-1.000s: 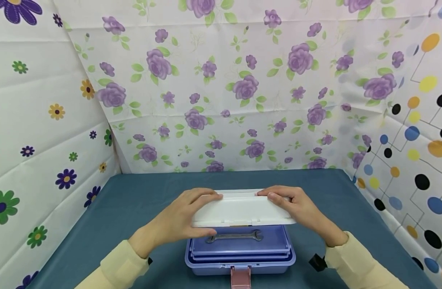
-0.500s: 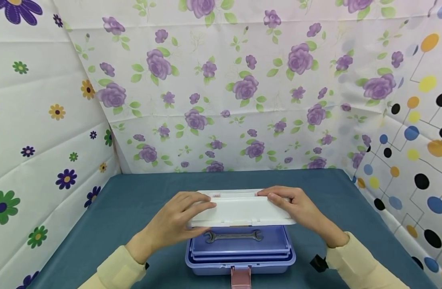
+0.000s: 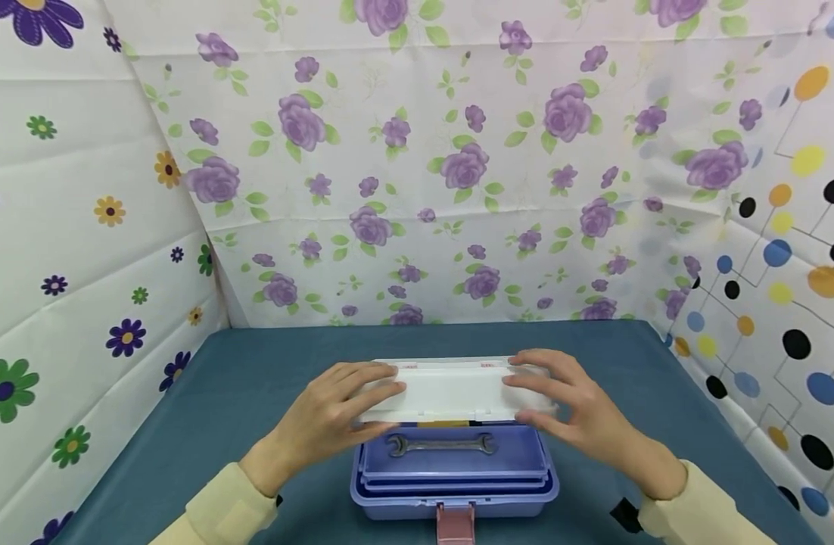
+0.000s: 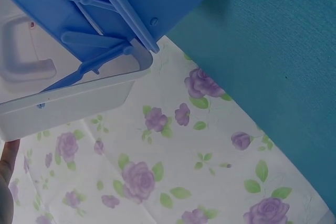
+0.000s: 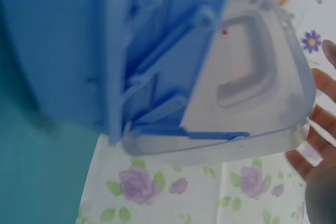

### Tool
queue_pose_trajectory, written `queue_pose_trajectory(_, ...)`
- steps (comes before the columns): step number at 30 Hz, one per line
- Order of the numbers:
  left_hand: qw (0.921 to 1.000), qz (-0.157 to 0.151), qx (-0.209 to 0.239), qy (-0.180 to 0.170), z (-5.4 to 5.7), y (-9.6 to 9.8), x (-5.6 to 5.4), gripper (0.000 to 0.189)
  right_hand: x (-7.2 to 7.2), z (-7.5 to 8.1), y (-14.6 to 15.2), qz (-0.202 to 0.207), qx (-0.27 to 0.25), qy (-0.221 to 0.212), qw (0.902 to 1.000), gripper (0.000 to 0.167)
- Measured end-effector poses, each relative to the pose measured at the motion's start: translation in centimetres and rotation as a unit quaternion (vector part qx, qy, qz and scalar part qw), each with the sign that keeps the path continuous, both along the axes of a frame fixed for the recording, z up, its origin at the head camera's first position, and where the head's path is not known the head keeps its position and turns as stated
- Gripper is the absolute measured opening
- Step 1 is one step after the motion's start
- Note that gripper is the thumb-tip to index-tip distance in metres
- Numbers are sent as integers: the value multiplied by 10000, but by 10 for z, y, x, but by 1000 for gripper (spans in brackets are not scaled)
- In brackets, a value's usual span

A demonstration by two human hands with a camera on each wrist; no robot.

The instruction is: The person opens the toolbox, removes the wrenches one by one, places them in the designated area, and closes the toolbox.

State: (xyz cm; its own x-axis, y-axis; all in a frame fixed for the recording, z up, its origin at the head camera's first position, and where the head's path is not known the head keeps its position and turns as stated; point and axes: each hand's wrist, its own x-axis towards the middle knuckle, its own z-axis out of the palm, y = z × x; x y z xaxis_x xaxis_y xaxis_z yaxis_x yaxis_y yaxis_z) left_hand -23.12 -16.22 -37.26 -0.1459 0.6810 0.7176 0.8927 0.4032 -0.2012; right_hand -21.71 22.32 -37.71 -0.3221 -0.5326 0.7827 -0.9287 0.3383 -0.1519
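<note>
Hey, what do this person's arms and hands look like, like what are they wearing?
The left sleeve and right sleeve are long, plain and pale yellow, ending in cuffs near the wrists. A black piece shows by the right cuff, too unclear to identify. The left grip and right grip are bare human hands, without gloves. I see no cables.

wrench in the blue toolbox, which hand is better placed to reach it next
The left hand, probably: in the head view its thumb appears just above one end of the wrench, while the right hand has its thumb farther from the other end. Both hands are at the white lid.
</note>
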Motion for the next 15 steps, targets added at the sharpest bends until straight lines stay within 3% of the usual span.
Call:
queue_pose_trajectory(3, 10000, 14, 22, 45, 0, -1, 0, 46, 1, -4, 1, 21, 88, 644, 9979, 46)
queue_pose_trajectory(10, 9999, -43, 39, 113, 1, -1, 0, 40, 2, -11, 6, -204, 263, 1324, 9906, 43)
queue_pose_trajectory(15, 9974, -171, 185, 675, 2, 2, 0, 35, 1, -13, 6, -297, 282, 1623, 9859, 38)
